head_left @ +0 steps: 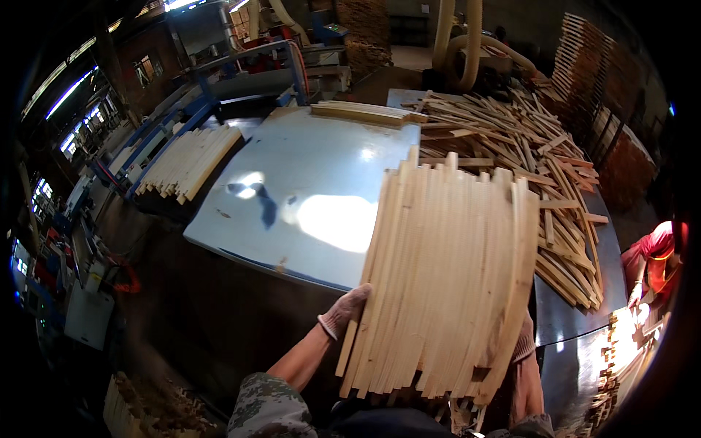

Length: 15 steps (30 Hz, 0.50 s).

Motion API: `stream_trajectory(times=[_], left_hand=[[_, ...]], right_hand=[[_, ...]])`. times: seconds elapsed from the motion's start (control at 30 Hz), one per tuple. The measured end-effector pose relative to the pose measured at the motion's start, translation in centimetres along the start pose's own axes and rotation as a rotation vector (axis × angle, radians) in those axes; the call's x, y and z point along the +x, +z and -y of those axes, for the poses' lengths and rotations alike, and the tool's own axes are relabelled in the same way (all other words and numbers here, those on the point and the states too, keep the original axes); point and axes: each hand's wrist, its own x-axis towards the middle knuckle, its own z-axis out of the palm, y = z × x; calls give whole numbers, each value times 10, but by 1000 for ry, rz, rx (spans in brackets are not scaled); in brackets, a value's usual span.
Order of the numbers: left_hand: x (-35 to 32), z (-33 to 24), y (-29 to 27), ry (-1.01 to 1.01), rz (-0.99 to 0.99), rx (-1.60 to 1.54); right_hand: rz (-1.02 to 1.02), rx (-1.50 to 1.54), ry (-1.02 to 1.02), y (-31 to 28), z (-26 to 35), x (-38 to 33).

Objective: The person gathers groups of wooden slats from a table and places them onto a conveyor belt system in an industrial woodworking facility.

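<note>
From afar I watch the left hand [346, 312] and partly hidden right hand [524, 343] clamping the wooden strips [445, 270] from either side, at the metal table's [314, 157] right edge; uneven pressure could, I judge, let middle strips slip. They look pale, slim, aligned lengthwise, ends ragged.

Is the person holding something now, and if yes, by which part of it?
Yes, a row of wooden strips: the left hand grips its left edge, the right hand, partly hidden, its right edge, both toward the near end.
</note>
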Motion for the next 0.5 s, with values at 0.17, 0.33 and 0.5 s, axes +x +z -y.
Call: stream_trajectory(times=[0.17, 0.33, 0.5], left_hand=[[-62, -108, -114, 61, -70, 7], [-75, -178, -244, 80, -179, -63], [-69, -221, -285, 45, -177, -153]], right_hand=[[407, -111, 82, 132, -104, 56], [286, -287, 310, 293, -181, 74], [320, -392, 313, 357, -204, 85]])
